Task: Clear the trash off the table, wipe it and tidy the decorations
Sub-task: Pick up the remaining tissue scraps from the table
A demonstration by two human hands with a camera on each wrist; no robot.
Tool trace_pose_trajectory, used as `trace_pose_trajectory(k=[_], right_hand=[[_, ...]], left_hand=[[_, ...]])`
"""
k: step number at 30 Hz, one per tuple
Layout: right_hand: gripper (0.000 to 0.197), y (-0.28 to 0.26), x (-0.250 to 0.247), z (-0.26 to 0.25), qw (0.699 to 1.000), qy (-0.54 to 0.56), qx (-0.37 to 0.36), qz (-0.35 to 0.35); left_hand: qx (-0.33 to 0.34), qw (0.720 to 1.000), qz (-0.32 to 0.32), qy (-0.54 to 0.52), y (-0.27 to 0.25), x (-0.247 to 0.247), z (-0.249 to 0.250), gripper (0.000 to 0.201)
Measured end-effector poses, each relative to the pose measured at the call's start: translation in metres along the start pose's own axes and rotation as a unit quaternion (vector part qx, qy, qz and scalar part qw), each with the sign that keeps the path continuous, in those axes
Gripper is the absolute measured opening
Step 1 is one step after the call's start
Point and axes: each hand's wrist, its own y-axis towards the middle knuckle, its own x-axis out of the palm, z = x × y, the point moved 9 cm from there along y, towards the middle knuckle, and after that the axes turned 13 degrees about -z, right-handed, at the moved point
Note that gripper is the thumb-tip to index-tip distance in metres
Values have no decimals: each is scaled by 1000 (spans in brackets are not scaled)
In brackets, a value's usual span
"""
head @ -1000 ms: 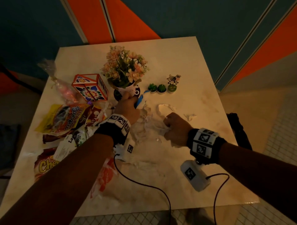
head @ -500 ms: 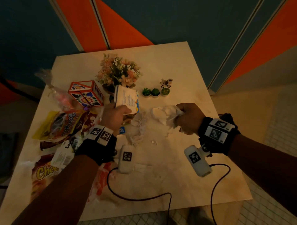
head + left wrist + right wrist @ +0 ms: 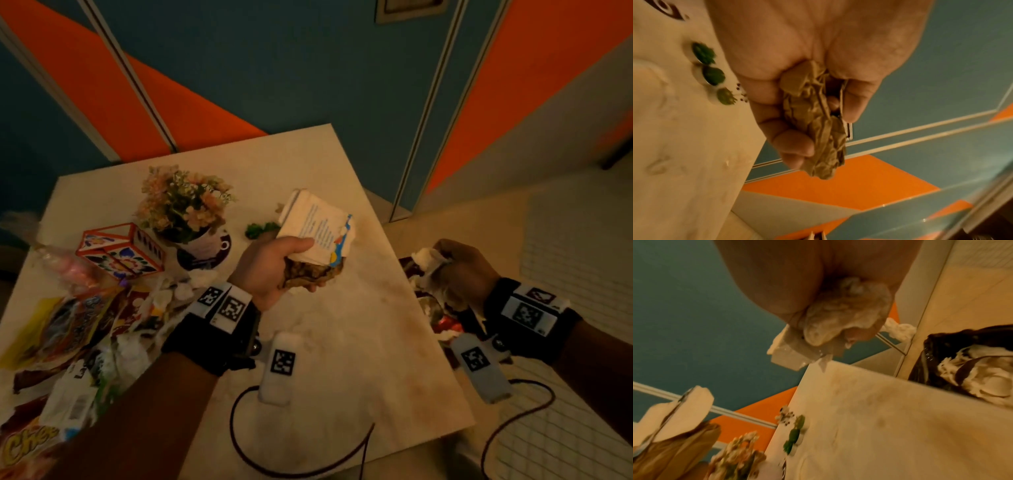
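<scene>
My left hand [image 3: 294, 265] is raised above the table [image 3: 359, 359] and grips a white printed carton [image 3: 318, 228] together with crumpled brown paper [image 3: 308, 275]. The left wrist view shows the fingers curled round the brown paper [image 3: 818, 129]. My right hand [image 3: 445, 265] is past the table's right edge and clutches a wad of white tissue [image 3: 426, 257], also seen as the tissue [image 3: 842, 316] in the right wrist view. Below it a dark trash bag [image 3: 941, 353] holds more tissue.
A flower pot [image 3: 186, 209], a patterned box [image 3: 120, 251] and small green plants [image 3: 260, 229] stand at the table's back. Snack wrappers [image 3: 58, 329] and tissue scraps [image 3: 191, 284] litter the left side. Cables hang over the near edge.
Both hands rose off the table. The left lifted the carton and brown paper and moved right. The right carried the tissue right, beyond the table edge and over the bag.
</scene>
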Motion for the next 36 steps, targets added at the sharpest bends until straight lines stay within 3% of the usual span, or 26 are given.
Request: trace_pose_trajectory(k=[8, 13, 17, 21, 27, 31, 36], right_hand=[[28, 14, -95, 74, 996, 80, 41, 0], [37, 46, -147, 133, 995, 39, 88, -9], [28, 81, -160, 195, 989, -17, 133, -63], [28, 107, -160, 249, 981, -55, 155, -104], [32, 156, -129, 296, 965, -129, 158, -167], [30, 190, -79, 325, 944, -170, 149, -242], [54, 224, -15, 379, 871, -303, 147, -359]], left_hand=[[-29, 988, -31, 151, 80, 109, -12, 17], [-55, 965, -21, 256, 158, 167, -39, 22], [-117, 900, -20, 420, 231, 198, -90, 30], [-221, 818, -34, 530, 290, 199, -168, 22], [-349, 729, -54, 586, 343, 153, -300, 59], [-310, 696, -83, 642, 369, 162, -337, 35], [-324, 634, -74, 698, 397, 147, -376, 36]])
